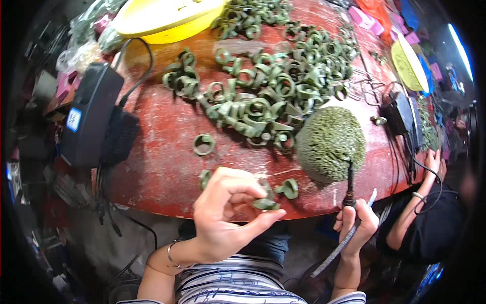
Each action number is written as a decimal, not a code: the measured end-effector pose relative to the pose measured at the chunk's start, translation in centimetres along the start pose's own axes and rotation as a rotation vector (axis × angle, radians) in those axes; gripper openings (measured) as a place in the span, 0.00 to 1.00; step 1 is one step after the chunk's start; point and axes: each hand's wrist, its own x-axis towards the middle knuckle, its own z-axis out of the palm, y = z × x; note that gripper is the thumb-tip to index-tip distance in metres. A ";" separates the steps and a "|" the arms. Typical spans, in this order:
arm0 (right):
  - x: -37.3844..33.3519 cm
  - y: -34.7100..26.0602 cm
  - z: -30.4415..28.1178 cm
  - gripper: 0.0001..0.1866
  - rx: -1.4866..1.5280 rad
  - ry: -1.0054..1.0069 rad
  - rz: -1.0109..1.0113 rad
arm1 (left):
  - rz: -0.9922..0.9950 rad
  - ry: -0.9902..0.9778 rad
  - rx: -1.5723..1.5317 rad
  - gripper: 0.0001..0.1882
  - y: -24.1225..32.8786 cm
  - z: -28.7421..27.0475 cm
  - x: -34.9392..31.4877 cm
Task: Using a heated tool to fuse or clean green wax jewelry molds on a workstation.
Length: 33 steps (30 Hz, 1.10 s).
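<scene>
Ring [266,204] of dull green sits pinched between the thumb and fingers of our left hand [223,210], low in the centre of the frame, by the near edge of the red table [157,167]. Our right hand [358,223], right of it, is closed around a slim black-tipped tool [349,192]; the tip overlaps the mound of green pellets [331,137] in view, though we cannot tell whether the two touch.

We judge the ring very light, so fingertips should carry it with little force. It looks stiff and perhaps waxy: held by one edge it may turn or slip, and a hard squeeze might snap the thin band. We would take it by opposite outer faces, close to the broader part, sparing the narrow stretch. The heaped rings [278,86] across the upper centre lean on one another, so we would pick from the outside of the heap; the lone ring [196,145] at left of centre offers easier access.
</scene>
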 end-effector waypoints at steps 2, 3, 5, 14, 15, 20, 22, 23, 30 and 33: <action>0.1 0.2 -0.2 0.09 0.034 -0.009 -0.029 | -0.005 -0.003 0.000 0.21 -0.1 0.1 0.0; 0.1 0.2 -0.3 0.09 0.040 -0.020 -0.006 | -0.010 -0.005 -0.005 0.21 0.0 0.0 0.1; 0.2 0.1 -0.4 0.08 0.029 -0.040 0.005 | 0.002 0.002 0.044 0.20 0.0 0.1 0.2; 0.7 -0.2 -0.8 0.09 -0.063 -0.073 -0.048 | -0.064 -0.067 0.115 0.14 0.9 -0.3 0.2; 0.7 -0.2 -0.8 0.09 -0.070 -0.073 -0.052 | -0.071 -0.064 0.108 0.14 1.0 -0.2 0.2; 0.5 0.1 -0.7 0.08 0.072 -0.098 -0.004 | -0.058 -0.078 0.121 0.15 1.5 -0.2 0.4; 0.3 0.2 -0.4 0.16 0.087 -0.076 -0.043 | -0.046 -0.053 0.131 0.13 1.5 -0.2 0.2; 0.2 0.2 -0.2 0.19 0.109 -0.067 -0.069 | -0.053 -0.039 0.163 0.12 1.4 -0.2 0.1; -0.6 -0.2 1.3 0.24 0.173 -0.180 -0.183 | -0.001 0.044 0.003 0.16 0.4 0.3 -0.1; -0.5 -0.8 1.9 0.20 0.168 -0.266 -0.255 | -0.189 0.116 -0.025 0.19 0.8 0.6 -0.3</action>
